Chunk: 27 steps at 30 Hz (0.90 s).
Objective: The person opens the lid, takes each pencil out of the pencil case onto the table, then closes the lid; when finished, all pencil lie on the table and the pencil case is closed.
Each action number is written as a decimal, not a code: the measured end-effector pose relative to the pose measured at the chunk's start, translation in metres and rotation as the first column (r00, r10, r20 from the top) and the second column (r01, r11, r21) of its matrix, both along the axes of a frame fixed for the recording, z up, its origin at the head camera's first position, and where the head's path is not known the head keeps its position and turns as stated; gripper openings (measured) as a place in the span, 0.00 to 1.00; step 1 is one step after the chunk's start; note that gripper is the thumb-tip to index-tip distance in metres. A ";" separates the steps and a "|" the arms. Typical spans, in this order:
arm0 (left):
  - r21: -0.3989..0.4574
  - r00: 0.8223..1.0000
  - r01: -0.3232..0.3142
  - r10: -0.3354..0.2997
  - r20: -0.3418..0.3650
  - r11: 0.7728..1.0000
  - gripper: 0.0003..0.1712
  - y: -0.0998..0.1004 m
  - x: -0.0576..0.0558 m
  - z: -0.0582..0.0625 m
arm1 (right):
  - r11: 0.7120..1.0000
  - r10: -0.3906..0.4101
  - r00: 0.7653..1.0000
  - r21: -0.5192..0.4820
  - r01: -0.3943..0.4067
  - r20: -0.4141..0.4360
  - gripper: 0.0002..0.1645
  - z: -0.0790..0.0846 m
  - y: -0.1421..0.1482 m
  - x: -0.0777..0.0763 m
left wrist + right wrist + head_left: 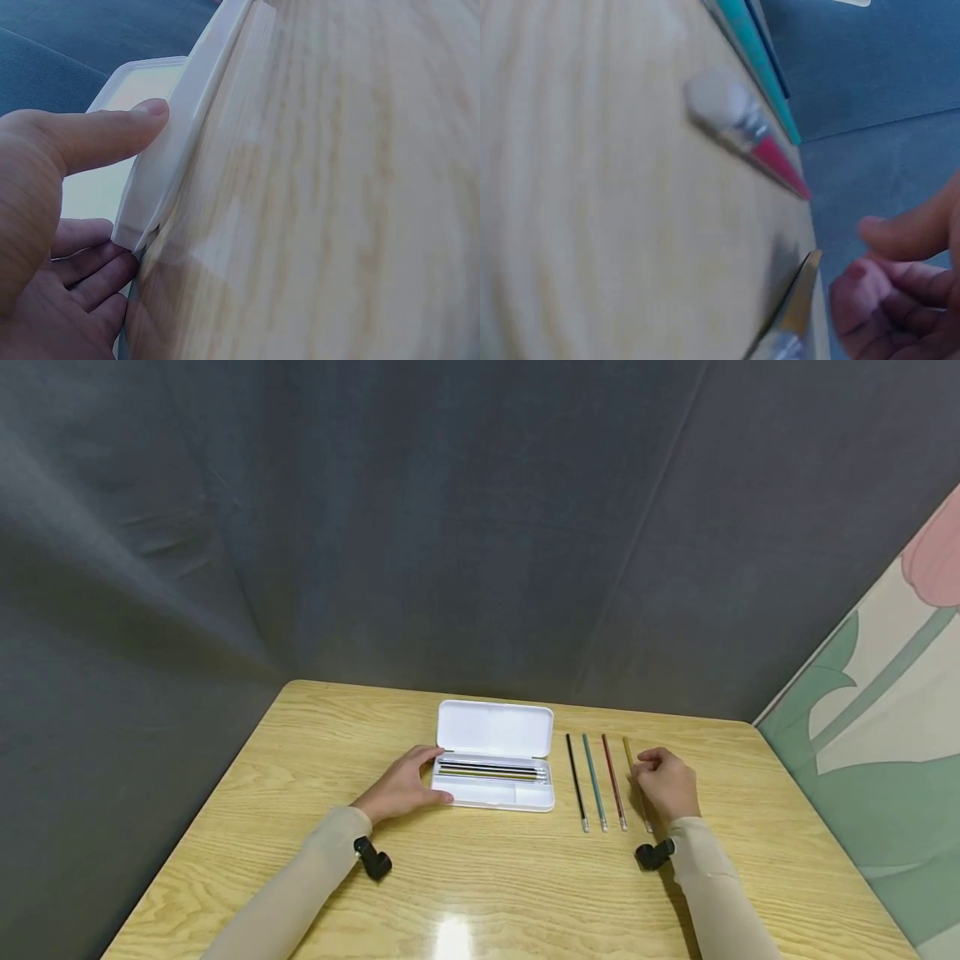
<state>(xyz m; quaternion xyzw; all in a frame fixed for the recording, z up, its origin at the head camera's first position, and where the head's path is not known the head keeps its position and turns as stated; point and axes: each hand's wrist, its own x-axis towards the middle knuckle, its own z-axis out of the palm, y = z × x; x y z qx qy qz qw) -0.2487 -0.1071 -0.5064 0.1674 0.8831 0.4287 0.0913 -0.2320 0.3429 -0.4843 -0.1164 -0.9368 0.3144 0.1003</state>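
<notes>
The right hand (667, 783), fingers loosely curled and empty, hovers just beside a slim yellow pencil (628, 752), which lies on the wood-grain tabletop (525, 877) near a slim red pencil (613, 781). The left hand (403, 787) grips the left end of an open white rectangular case (474, 791) holding several pencils (491, 768).

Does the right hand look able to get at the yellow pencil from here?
Probably yes: the right hand is close by the yellow pencil, nothing visible blocks the way, and the red pencil lies apart.
</notes>
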 end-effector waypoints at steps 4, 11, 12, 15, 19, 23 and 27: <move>0.000 1.000 0.002 -0.002 -0.003 1.000 0.53 0.000 0.000 0.001 | 0.997 -0.019 0.995 -0.070 0.012 -0.100 0.13 0.011 -0.008 0.000; -0.009 1.000 0.001 -0.001 -0.024 1.000 0.52 -0.001 -0.002 0.000 | 0.968 0.067 0.984 -0.229 -0.105 -0.166 0.16 0.023 -0.036 -0.010; -0.010 1.000 0.001 -0.002 -0.023 1.000 0.53 0.000 -0.002 0.000 | 0.960 0.084 0.981 -0.252 -0.126 -0.173 0.16 0.024 -0.042 -0.012; -0.001 1.000 0.004 -0.004 -0.011 1.000 0.52 0.001 0.000 0.000 | 0.926 0.147 0.967 -0.315 -0.209 -0.210 0.16 0.028 -0.060 -0.018; 0.005 1.000 0.006 -0.006 -0.005 1.000 0.52 0.003 0.001 0.001 | 0.872 0.237 0.938 -0.371 -0.321 -0.255 0.15 0.032 -0.086 -0.025; 0.005 1.000 0.005 -0.005 -0.023 1.000 0.52 0.004 0.001 0.001 | 0.839 0.311 0.915 -0.378 -0.391 -0.256 0.16 0.029 -0.113 -0.029; 0.013 1.000 0.006 -0.006 -0.029 1.000 0.52 0.004 0.001 0.001 | 0.821 0.371 0.901 -0.374 -0.431 -0.225 0.15 0.020 -0.137 -0.033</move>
